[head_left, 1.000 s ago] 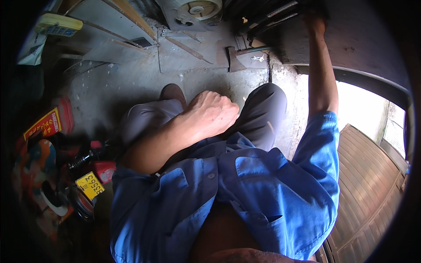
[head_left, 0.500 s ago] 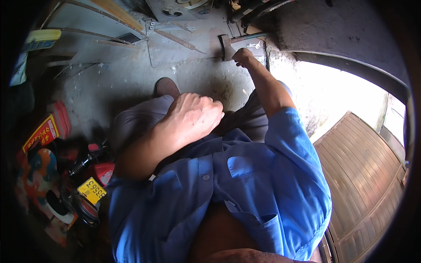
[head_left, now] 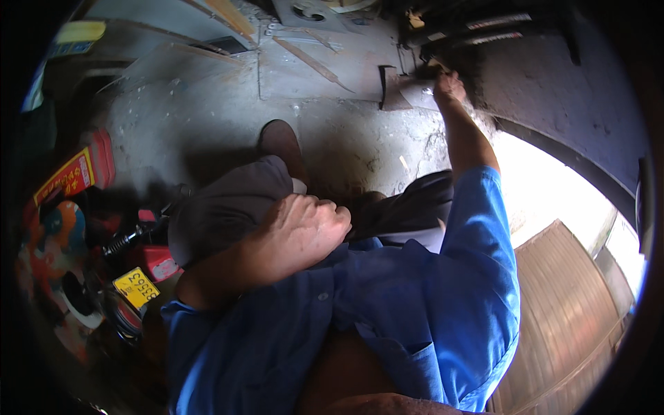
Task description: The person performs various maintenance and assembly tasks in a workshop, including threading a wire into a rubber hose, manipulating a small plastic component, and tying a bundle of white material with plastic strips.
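My left hand (head_left: 304,225) rests in front of my waist, back up, with its fingers curled under. Whatever it may hold is hidden beneath it. Stretched far forward to the right, my right hand (head_left: 449,86) has its fingers bent, small and dim in the shade. It is beside the handle end of an axe-shaped tool (head_left: 395,91) lying on the floor; what its fingers close on cannot be made out. A tan scrap (head_left: 437,63) lies just beyond the fingertips.
A tapered strip (head_left: 311,62) lies on a grey sheet (head_left: 290,84) ahead. Long dark tools (head_left: 477,31) are at the far right. A brown ribbed panel (head_left: 564,297) leans at right. On the left are a red container (head_left: 102,155) and a yellow plate (head_left: 137,287). My shoe (head_left: 280,142) is ahead.
My right hand has moved right and farther out, from beside the axe-shaped tool's head to its handle end. The left hand stays curled at my waist. The view has shifted.
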Demonstrator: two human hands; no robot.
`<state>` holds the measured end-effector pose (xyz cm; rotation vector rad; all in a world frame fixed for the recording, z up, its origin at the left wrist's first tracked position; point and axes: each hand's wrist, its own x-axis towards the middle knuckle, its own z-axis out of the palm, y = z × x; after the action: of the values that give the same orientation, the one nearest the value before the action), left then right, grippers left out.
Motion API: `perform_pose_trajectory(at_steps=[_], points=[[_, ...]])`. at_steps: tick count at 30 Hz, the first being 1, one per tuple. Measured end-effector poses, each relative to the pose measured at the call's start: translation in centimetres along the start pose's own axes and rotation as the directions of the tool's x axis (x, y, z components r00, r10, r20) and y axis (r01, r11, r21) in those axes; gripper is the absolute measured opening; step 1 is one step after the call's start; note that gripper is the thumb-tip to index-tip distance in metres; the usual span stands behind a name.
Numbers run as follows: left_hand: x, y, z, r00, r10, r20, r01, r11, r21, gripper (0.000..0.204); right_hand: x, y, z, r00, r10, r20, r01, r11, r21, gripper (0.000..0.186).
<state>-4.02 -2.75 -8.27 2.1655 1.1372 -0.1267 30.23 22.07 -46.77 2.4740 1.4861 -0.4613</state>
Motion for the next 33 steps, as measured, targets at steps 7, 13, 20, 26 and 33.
perform_pose_trajectory(at_steps=[7,13,20,26,33], points=[[-0.1,-0.2,-0.3,0.995,-0.012,0.103,0.017,0.999,-0.047,0.009,-0.7,2.0,-2.4,0.774,-0.627,0.087,0.557,0.609,-0.564,0.031],[0.0,0.0,-0.2,0.998,0.027,0.052,-0.031,0.996,0.081,0.013,-0.7,6.8,-1.7,0.702,-0.704,0.107,0.661,0.588,-0.466,0.033],[0.5,0.9,-1.4,0.992,0.121,-0.042,-0.117,0.99,0.084,0.01,-7.8,4.0,-7.8,0.64,-0.652,0.406,0.765,0.587,-0.265,0.04],[1.1,1.5,-2.0,0.99,0.136,-0.021,-0.134,0.987,0.086,0.01,-16.0,-2.4,-3.1,0.398,-0.797,0.455,0.906,0.419,-0.059,0.034],[0.4,1.5,-2.5,0.99,0.135,-0.037,-0.133,0.99,0.052,0.01,-19.3,-4.0,4.1,0.462,-0.727,0.508,0.846,0.533,-0.006,0.034]])
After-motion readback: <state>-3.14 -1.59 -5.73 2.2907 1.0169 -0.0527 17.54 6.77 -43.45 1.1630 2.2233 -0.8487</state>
